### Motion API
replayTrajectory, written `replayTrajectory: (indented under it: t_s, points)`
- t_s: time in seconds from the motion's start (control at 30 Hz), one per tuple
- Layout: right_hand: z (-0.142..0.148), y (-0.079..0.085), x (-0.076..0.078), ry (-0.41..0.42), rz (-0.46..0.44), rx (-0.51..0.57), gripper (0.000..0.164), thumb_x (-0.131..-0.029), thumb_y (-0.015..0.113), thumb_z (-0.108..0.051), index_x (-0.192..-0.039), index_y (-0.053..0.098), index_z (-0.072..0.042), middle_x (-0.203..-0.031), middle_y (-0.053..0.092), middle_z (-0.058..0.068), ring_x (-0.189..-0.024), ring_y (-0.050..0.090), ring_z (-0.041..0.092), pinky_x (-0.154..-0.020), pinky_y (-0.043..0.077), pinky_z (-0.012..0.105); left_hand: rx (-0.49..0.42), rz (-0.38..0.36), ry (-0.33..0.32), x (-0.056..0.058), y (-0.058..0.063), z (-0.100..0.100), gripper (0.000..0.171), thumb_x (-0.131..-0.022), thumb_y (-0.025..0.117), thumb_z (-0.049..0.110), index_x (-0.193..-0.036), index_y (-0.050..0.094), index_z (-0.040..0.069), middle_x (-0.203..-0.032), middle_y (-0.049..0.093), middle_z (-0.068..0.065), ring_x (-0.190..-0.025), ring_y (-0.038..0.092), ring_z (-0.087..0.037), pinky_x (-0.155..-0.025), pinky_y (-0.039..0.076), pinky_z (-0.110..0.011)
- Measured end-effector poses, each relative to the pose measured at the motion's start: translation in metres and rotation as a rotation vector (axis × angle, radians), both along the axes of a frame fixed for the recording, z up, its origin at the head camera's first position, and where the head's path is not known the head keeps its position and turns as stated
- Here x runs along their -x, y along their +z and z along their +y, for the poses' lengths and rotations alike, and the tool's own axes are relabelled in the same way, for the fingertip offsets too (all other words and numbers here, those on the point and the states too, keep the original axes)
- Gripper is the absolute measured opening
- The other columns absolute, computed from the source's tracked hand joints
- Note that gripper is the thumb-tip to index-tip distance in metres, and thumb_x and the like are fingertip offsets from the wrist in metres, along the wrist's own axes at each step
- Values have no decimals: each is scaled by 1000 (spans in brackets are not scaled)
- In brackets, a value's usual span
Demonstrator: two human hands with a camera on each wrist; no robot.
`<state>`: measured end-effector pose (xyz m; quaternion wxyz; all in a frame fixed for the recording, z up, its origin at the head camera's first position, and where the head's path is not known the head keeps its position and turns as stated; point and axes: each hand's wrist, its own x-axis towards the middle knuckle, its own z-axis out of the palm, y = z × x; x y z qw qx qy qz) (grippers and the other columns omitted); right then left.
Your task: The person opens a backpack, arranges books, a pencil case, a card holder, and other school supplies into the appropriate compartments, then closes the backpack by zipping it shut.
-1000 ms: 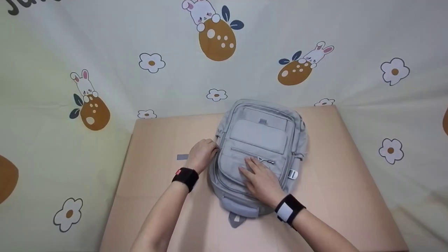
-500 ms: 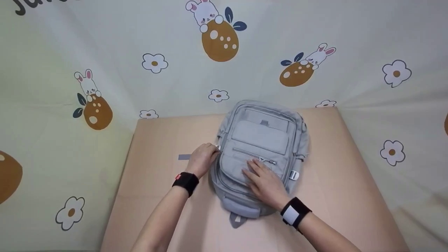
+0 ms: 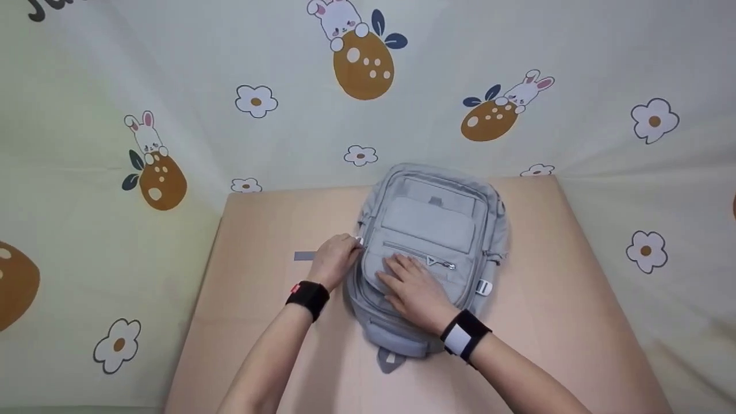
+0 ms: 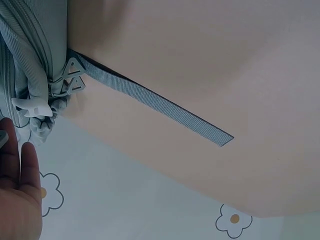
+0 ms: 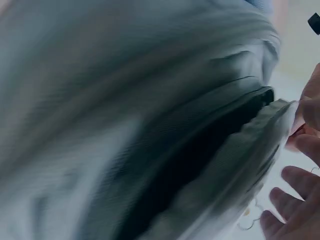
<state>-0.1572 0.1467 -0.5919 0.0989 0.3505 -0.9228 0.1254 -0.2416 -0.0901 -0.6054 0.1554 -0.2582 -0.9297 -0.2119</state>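
Note:
A grey backpack (image 3: 428, 227) lies front up on the table, its grab handle toward me. At its left side my left hand (image 3: 334, 261) pinches a zipper pull (image 4: 3, 138), only a grey end of which shows by the fingers. My right hand (image 3: 417, 296) rests with extended fingers on the front panel, below the slanting pocket zipper (image 3: 414, 253). In the right wrist view a dark opening (image 5: 200, 165) gapes along the bag's edge, running up to the left hand's fingers.
Two triangular pulls (image 4: 75, 75) and a white buckle (image 4: 34, 106) hang at the bag's left side. A grey strap (image 4: 155, 102) stretches over the tan table (image 3: 259, 345). Another white buckle (image 3: 484, 287) sits at right. Behind stands a printed curtain (image 3: 425, 126).
My right hand has slid a little left across the front panel. My left hand keeps its grip at the bag's left edge, almost unmoved. The view has shifted slightly.

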Motion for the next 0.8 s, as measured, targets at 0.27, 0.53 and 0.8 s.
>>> replayTrajectory:
  t_s: [0.27, 0.53, 0.8]
  points:
    - [-25, -4, 11, -33, 28, -138, 42, -102, 62, -33, -143, 62, -24, -159, 43, 10, -147, 35, 36, -118, 27, 55, 41, -44, 21, 0, 3, 1, 7, -98, 70, 15, -101, 72, 9, -94, 70, -4, -87, 66, -23, -79, 54, -39]
    - [-26, -11, 11, -61, 57, -195, 36, -99, 66, -33, -133, 69, -23, -157, 45, 9, -147, 35, 36, -117, 29, 57, 103, -24, 18, -1, 8, 2, 8, -99, 69, 17, -99, 71, 10, -92, 69, -4, -85, 65, -24, -77, 53, -40]
    - [-24, -13, 10, -48, 63, -159, 31, -100, 65, -30, -129, 72, -22, -154, 49, 10, -145, 38, 36, -116, 30, 56, 127, 32, -2, -13, 4, -2, 6, -96, 73, 18, -96, 72, 12, -88, 67, -3, -79, 64, -23, -70, 51, -39]
